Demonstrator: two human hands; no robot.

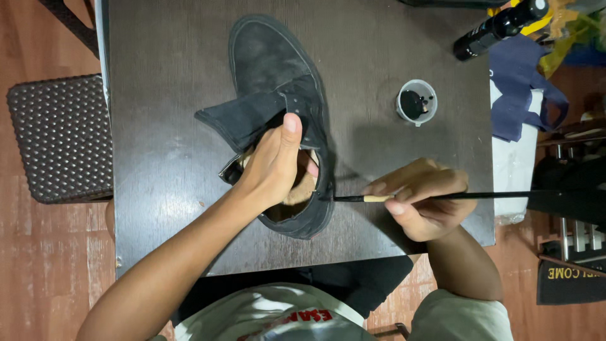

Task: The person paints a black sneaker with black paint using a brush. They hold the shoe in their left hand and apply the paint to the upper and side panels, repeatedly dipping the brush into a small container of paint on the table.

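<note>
A black suede shoe (pixel 271 69) lies on a dark table (pixel 164 158), toe pointing away from me. My left hand (pixel 274 164) reaches into the shoe's opening, thumb on the tongue, fingers inside, holding it steady. My right hand (pixel 423 199) grips a thin long-handled brush (pixel 480 196) like a pen. The brush tip touches the shoe's right side near the heel.
A small round cup of black liquid (pixel 416 101) stands right of the shoe. A black bottle (pixel 499 26) lies at the table's far right corner, beside a navy cloth (pixel 521 82). A dark textured stool (pixel 60 136) sits to the left.
</note>
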